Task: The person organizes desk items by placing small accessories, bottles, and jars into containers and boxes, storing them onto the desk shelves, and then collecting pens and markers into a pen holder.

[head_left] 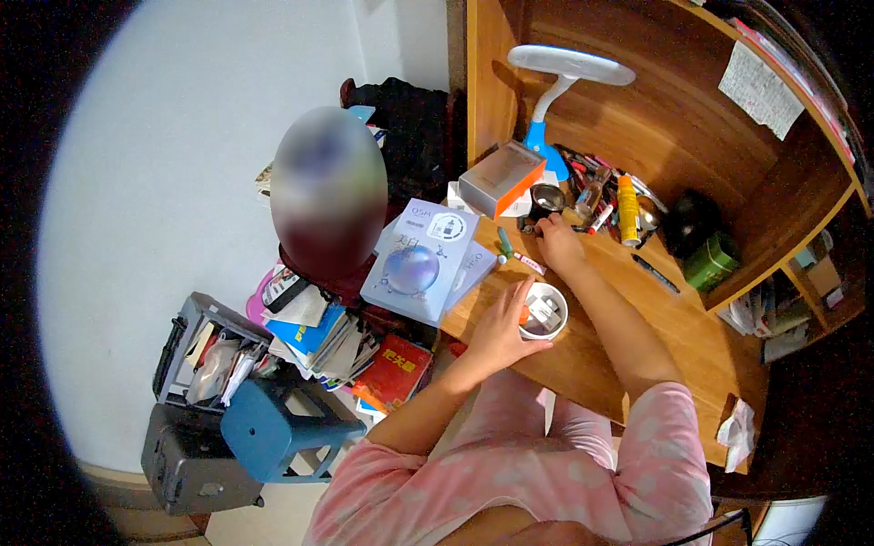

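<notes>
My left hand (501, 326) is wrapped round the side of a small round white cup (564, 320) near the front edge of the desk. Inside the cup lie small white pieces (544, 314) and something orange by my fingers. Farther back, my right hand (559, 242) reaches down to the desktop with its fingers bent together. Its fingertips are beside small dark items and a round black container (547, 199); what they grip, if anything, is hidden. Between the hands lie a red and white small tube (529, 263) and a greenish stick (504, 241).
Pale blue boxes (421, 264) stick out over the desk's left edge. Behind stand a silver and orange box (503, 177), a desk lamp (543, 150), a yellow tube (628, 211) and a green tin (711, 263). A blue stool (264, 432) and books (393, 371) are at left.
</notes>
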Tool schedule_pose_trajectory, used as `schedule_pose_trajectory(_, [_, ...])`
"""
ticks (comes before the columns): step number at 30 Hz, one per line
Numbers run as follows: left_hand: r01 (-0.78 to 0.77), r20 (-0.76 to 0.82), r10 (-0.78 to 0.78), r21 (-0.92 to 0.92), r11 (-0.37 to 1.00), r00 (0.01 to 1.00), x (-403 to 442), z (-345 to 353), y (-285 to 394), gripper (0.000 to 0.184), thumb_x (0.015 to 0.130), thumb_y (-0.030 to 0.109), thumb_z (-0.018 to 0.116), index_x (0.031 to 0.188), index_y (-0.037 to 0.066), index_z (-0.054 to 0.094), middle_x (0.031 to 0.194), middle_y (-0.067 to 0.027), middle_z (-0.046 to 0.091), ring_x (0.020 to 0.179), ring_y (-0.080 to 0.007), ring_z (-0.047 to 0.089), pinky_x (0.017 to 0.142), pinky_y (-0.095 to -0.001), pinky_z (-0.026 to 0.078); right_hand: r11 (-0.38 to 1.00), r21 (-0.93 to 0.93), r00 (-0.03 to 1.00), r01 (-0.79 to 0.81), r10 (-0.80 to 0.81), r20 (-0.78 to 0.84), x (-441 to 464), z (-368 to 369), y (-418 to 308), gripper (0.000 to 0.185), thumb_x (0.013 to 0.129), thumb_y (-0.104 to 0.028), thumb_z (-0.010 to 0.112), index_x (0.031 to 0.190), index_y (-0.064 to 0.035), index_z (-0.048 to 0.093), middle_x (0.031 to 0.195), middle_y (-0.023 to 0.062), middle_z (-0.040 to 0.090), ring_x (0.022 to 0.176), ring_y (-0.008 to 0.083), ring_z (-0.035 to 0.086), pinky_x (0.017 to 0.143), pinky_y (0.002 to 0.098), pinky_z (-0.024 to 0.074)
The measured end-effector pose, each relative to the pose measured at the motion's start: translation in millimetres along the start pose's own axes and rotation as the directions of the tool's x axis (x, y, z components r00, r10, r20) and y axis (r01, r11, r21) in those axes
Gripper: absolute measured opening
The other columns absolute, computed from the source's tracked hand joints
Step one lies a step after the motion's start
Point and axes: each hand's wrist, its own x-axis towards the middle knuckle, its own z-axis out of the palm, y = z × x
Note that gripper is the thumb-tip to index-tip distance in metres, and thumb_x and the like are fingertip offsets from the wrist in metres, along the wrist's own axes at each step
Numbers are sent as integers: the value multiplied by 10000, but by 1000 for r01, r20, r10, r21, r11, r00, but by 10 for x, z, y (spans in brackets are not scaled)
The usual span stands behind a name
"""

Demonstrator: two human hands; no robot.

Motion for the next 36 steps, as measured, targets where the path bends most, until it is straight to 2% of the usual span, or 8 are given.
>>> schedule_pose_trajectory(4, [-6, -12, 6, 4, 1000, 1000, -11, 3, -11, 1079, 662, 357, 846, 1490, 90, 209, 1378, -244, 409, 1221, -435, 457, 993, -483, 424, 992, 127, 997, 13, -23, 74, -30, -93, 110, 214, 773, -72, 667, 983, -53, 631, 993, 185, 620, 906, 373, 615, 803, 428, 516])
schedule_pose_trajectory(7, [-13, -19, 13, -9, 1000, 1000, -9, -3, -2, 1104, 646, 333, 863, 1495, 81, 204, 1363, -251, 421, 1216, -435, 470, 1006, -487, 413, 944, 321, 996, -78, 57, 75, -115, -154, 188, 190, 817, -83, 691, 997, -56, 636, 952, 128, 656, 839, 258, 637, 732, 355, 532])
schedule_pose_trajectory(10, [-17, -30, 16, -25, 1000, 999, -6, 51, -51, 1127, 629, 313, 877, 1495, 60, 201, 1360, -258, 425, 1224, -432, 471, 1018, -486, 403, 546, 772, 946, -325, 169, 278, -210, -323, 157, 148, 865, -76, 683, 1007, -57, 646, 941, 48, 661, 825, 142, 615, 688, 279, 525])
schedule_pose_trajectory(15, [38, 1, -38, -53, 998, 999, 9, 56, -57, 1160, 609, 304, 890, 1492, 30, 190, 1390, -266, 411, 1250, -428, 456, 1036, -481, 390, 343, 836, 883, -428, -39, 468, -612, -884, -146, 149, 876, -69, 683, 1014, -28, 649, 923, 26, 651, 805, 104, 611, 663, 248, 523])
schedule_pose_trajectory(18, [67, 26, -65, -61, 996, 998, 20, 15, 5, 1184, 604, 311, 895, 1498, 28, 171, 1401, -270, 407, 1259, -429, 450, 1047, -481, 383, 432, 777, 839, -458, -79, 538, -843, -958, -240, 149, 869, -65, 692, 1010, -36, 657, 914, 23, 654, 786, 101, 609, 659, 247, 518])
schedule_pose_trajectory(22, [26, -6, -26, -21, 999, 1000, 3, 83, -64, 1194, 612, 335, 888, 1508, 56, 149, 1377, -268, 426, 1234, -438, 463, 1021, -484, 400, 661, 722, 917, -206, -127, 378, -989, -1019, -367, 94, 868, -35, 684, 960, -21, 670, 895, 15, 669, 812, 100, 611, 731, 260, 519])
schedule_pose_trajectory(32, [62, -19, -61, 88, 994, 998, -12, 32, 48, 1142, 635, 365, 867, 1507, 97, 179, 1367, -247, 436, 1185, -432, 501, 964, -479, 443, 644, 728, 962, -236, 49, 269, -806, -859, -203, 74, 892, -76, 649, 937, -30, 684, 865, 35, 694, 823, 112, 619, 771, 280, 501])
schedule_pose_trajectory(36, [23, -54, -16, 138, 990, 998, -3, 1, 102, 1136, 636, 362, 867, 1504, 93, 185, 1376, -237, 431, 1193, -423, 498, 968, -474, 443, 857, 513, 998, -50, 28, 49, -516, -650, -49, 161, 844, -58, 655, 1001, -26, 663, 1028, 134, 681, 933, 264, 659, 841, 361, 505])
